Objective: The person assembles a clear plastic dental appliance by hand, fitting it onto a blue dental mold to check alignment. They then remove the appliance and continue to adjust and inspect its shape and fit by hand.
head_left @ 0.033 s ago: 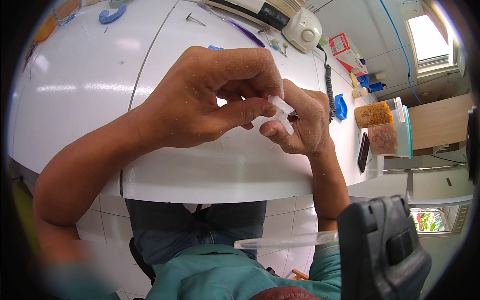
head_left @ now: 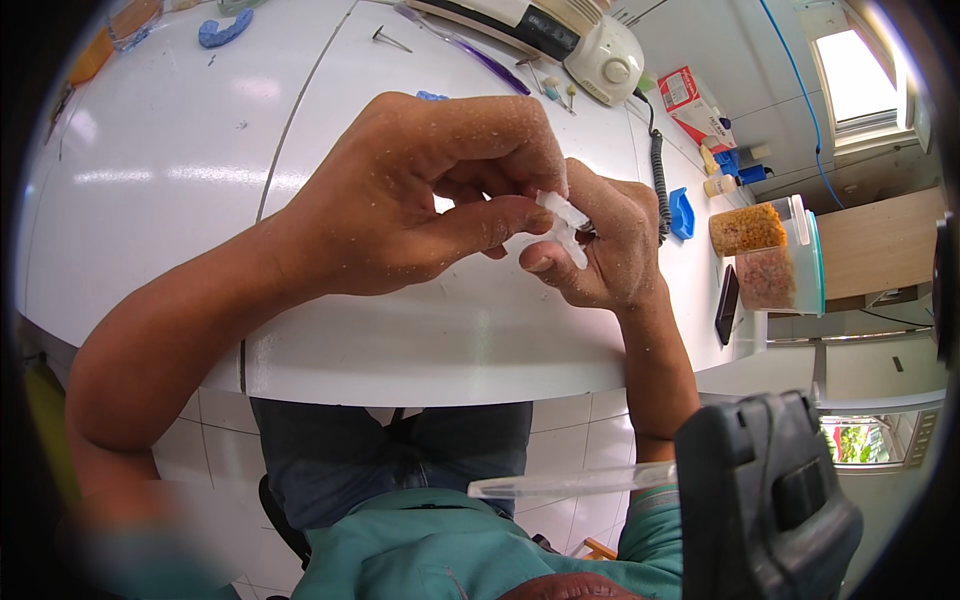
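Both my hands meet above the white table [head_left: 150, 200], close to its front edge. My left hand [head_left: 420, 200] reaches in from the left and pinches a small white translucent plastic piece [head_left: 558, 222] between thumb and fingers. My right hand [head_left: 615, 250] grips the same piece from the right, thumb pressed under it. Fine pale dust speckles both hands. The left fingers hide part of the piece.
At the table's back stand a white machine [head_left: 600, 55] with a coiled black cable [head_left: 658, 170], a purple stick [head_left: 470, 50] and a blue mould [head_left: 222, 28]. To the right are a blue tray [head_left: 681, 212], a black phone [head_left: 727, 305] and clear containers of orange granules [head_left: 765, 255].
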A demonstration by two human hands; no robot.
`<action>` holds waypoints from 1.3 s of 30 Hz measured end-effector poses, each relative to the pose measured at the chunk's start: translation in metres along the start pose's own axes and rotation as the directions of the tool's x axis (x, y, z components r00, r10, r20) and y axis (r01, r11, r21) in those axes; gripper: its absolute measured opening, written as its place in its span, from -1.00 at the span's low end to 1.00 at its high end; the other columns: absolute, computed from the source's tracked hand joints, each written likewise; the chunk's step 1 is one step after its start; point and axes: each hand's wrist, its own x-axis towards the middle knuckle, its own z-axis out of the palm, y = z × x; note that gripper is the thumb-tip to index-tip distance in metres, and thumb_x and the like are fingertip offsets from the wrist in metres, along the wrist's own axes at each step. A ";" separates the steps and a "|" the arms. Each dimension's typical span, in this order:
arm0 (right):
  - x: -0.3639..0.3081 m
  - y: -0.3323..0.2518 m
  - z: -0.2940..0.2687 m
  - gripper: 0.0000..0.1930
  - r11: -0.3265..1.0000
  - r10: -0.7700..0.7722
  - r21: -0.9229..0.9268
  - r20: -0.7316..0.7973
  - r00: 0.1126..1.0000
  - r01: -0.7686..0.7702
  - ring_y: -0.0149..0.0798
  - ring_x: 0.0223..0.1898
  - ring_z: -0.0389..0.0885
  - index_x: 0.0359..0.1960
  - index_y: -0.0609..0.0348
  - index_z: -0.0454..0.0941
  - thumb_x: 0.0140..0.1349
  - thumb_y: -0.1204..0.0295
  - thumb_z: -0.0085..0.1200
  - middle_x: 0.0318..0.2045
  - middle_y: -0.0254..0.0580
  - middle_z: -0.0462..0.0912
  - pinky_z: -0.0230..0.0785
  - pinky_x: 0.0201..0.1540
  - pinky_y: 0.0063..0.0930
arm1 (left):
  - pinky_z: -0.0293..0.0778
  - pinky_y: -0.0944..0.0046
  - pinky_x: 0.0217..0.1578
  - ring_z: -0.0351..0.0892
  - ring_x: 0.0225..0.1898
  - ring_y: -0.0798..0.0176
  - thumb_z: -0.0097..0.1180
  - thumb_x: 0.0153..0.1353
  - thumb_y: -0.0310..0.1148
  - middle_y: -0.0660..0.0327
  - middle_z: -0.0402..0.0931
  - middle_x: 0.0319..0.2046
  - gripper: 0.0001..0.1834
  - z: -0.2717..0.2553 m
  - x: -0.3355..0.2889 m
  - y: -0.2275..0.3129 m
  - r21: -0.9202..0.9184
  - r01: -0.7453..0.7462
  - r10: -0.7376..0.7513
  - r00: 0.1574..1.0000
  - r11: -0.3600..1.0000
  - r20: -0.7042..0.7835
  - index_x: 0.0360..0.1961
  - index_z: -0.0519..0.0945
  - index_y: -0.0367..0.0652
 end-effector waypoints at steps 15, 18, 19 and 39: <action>-0.001 -0.001 -0.002 -0.31 1.000 0.002 0.001 0.014 1.000 -0.002 -0.22 -0.72 0.56 -0.55 0.05 0.49 0.13 -0.36 0.38 -0.73 -0.25 0.51 0.33 -0.62 -0.36 | 0.82 0.34 -0.24 0.81 -0.15 0.28 0.26 0.38 -0.64 0.12 0.68 -0.15 -0.82 0.001 0.000 0.001 0.007 -0.005 0.005 1.000 1.000 -0.005 -0.04 0.60 -0.30; 0.000 -0.002 -0.002 -0.31 1.000 0.015 -0.011 0.033 0.999 -0.015 -0.21 -0.69 0.58 -0.51 0.08 0.52 0.16 -0.36 0.35 -0.70 -0.25 0.53 0.37 -0.59 -0.36 | 0.82 0.34 -0.24 0.81 -0.15 0.28 0.25 0.38 -0.64 0.12 0.68 -0.14 -0.82 0.000 0.000 0.000 0.010 -0.008 0.008 1.000 1.000 0.000 -0.04 0.60 -0.30; 0.000 -0.003 -0.003 -0.32 1.000 0.025 -0.020 0.052 0.998 -0.024 -0.22 -0.67 0.60 -0.46 0.10 0.55 0.19 -0.36 0.32 -0.67 -0.25 0.55 0.39 -0.57 -0.37 | 0.82 0.33 -0.23 0.81 -0.15 0.28 0.24 0.38 -0.64 0.12 0.68 -0.14 -0.82 0.000 0.000 0.000 0.010 -0.010 0.010 1.000 1.000 0.001 -0.04 0.60 -0.30; 0.000 -0.004 0.001 -0.31 0.999 0.041 0.026 0.008 0.999 -0.042 -0.16 -0.71 0.57 -0.57 0.05 0.50 0.15 -0.36 0.37 -0.74 -0.27 0.49 0.38 -0.59 -0.33 | 0.80 0.35 -0.25 0.80 -0.20 0.30 0.21 0.34 -0.71 0.12 0.69 -0.15 -0.81 0.000 0.000 -0.002 0.022 -0.011 0.012 1.000 1.000 -0.008 -0.07 0.63 -0.30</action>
